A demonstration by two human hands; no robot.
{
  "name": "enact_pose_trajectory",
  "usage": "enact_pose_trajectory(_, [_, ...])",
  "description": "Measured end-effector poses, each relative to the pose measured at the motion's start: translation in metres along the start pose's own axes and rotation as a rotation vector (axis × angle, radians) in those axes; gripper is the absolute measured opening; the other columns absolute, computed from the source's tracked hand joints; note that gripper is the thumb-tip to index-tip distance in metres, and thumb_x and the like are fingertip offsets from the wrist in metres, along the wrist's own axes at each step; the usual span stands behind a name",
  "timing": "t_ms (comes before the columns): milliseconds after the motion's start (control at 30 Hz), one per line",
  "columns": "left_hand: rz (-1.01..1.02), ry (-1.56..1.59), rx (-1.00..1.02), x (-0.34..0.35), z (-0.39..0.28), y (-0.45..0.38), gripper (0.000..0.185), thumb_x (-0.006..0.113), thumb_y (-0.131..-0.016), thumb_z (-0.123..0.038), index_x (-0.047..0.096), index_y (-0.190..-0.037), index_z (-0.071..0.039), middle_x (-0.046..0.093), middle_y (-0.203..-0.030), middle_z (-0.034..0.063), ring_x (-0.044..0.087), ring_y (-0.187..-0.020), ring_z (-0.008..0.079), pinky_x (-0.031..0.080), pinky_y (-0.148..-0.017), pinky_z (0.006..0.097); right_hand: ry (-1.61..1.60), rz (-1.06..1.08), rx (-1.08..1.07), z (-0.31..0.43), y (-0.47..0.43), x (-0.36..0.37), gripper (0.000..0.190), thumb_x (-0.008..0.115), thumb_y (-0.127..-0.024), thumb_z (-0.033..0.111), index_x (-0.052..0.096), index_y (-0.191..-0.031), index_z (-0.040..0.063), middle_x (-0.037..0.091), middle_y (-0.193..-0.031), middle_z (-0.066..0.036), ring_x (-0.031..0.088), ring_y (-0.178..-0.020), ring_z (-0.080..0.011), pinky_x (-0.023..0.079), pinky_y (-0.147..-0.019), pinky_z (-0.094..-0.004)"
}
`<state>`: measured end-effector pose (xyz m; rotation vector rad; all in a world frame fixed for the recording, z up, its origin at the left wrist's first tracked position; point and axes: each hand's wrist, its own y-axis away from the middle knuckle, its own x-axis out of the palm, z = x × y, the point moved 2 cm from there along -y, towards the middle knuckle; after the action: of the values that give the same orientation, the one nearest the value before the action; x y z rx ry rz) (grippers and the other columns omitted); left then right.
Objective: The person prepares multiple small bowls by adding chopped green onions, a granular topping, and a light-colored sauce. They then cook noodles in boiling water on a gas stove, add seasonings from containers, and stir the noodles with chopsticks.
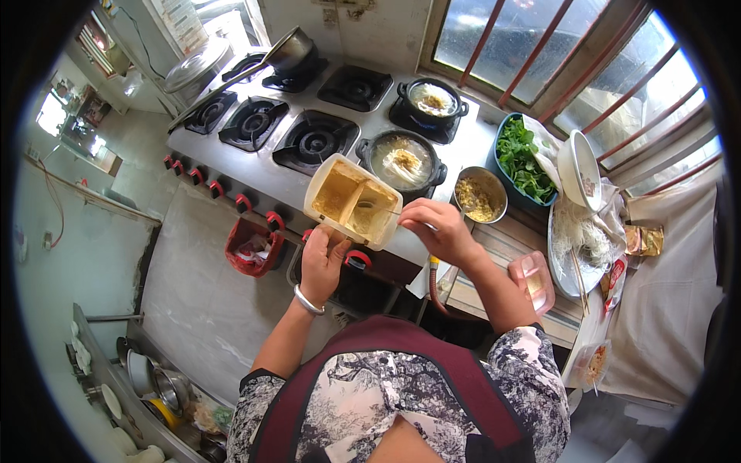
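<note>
My left hand (323,263) grips the near edge of a cream plastic seasoning box (313,197), tilted over the stove's front edge. A divider splits it into two compartments with yellowish contents. My right hand (440,228) pinches the thin handle of a small spoon (366,205), its bowl inside the right compartment. Just beyond the box, a black clay pot (376,171) holds broth, white noodles and a yellow topping. A second clay pot (421,110) with similar food sits behind it over a blue flame.
A steel bowl of chopped yellow food (480,197) stands right of the stove (370,124). Beyond are a blue basin of leafy greens (524,159), dry noodles on a tray (590,246) and a pink box (532,280). A long-handled pot (289,52) rests at the back left.
</note>
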<state>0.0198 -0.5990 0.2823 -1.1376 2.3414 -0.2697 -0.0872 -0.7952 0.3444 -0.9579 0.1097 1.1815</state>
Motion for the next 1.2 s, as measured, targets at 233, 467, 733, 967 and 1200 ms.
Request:
enact_pose_trajectory(233, [-0.050, -0.039, 0.100, 0.004, -0.002, 0.001, 0.017, 0.059, -0.085, -0.015, 0.052, -0.087, 0.000, 0.053, -0.077, 0.0116, 0.051, -0.070, 0.0288, 0.041, -0.064, 0.0347, -0.491, -0.302, 0.570, -0.003, 0.029, 0.013, 0.023, 0.051, -0.093, 0.019, 0.059, -0.083, 0.000, 0.061, -0.067, -0.004, 0.055, -0.054, -0.0078, 0.043, -0.047, -0.0218])
enact_pose_trajectory(467, [-0.003, 0.152, -0.117, 0.003, 0.000, 0.004, 0.014, 0.056, -0.087, -0.013, 0.052, -0.088, 0.001, 0.055, -0.076, 0.0091, 0.052, -0.067, 0.0183, 0.041, -0.063, 0.0286, -0.596, -0.402, 0.555, -0.012, 0.038, 0.007, 0.025, 0.046, -0.095, 0.022, 0.055, -0.088, 0.000, 0.062, -0.072, -0.008, 0.058, -0.058, -0.0119, 0.044, -0.047, -0.0221])
enact_pose_trajectory(733, [0.005, 0.121, -0.129, 0.010, 0.004, 0.002, 0.016, 0.054, -0.088, -0.011, 0.053, -0.097, 0.002, 0.058, -0.081, 0.0078, 0.055, -0.074, 0.0149, 0.045, -0.069, 0.0269, -0.810, -0.574, 0.701, -0.027, 0.043, 0.002, 0.024, 0.048, -0.094, 0.022, 0.056, -0.084, 0.002, 0.062, -0.067, -0.009, 0.057, -0.051, -0.0143, 0.044, -0.042, -0.0236])
enact_pose_trajectory(967, [0.041, 0.400, -0.368, 0.016, 0.015, 0.006, 0.016, 0.052, -0.090, -0.012, 0.052, -0.098, 0.002, 0.058, -0.082, 0.0036, 0.052, -0.071, 0.0090, 0.044, -0.066, 0.0229, -0.845, -0.780, 0.618, -0.071, 0.016, -0.046, 0.021, 0.050, -0.091, 0.019, 0.056, -0.082, 0.000, 0.062, -0.069, -0.012, 0.058, -0.050, -0.0160, 0.044, -0.041, -0.0251])
enact_pose_trajectory(1200, [0.066, 0.475, -0.376, 0.017, 0.005, 0.031, 0.016, 0.054, -0.089, -0.013, 0.052, -0.095, 0.002, 0.057, -0.084, 0.0033, 0.050, -0.073, 0.0083, 0.043, -0.068, 0.0219, -0.467, -0.867, 0.348, -0.180, -0.058, -0.096, 0.018, 0.055, -0.090, 0.018, 0.059, -0.089, 0.001, 0.062, -0.071, -0.008, 0.059, -0.055, -0.0135, 0.048, -0.048, -0.0236])
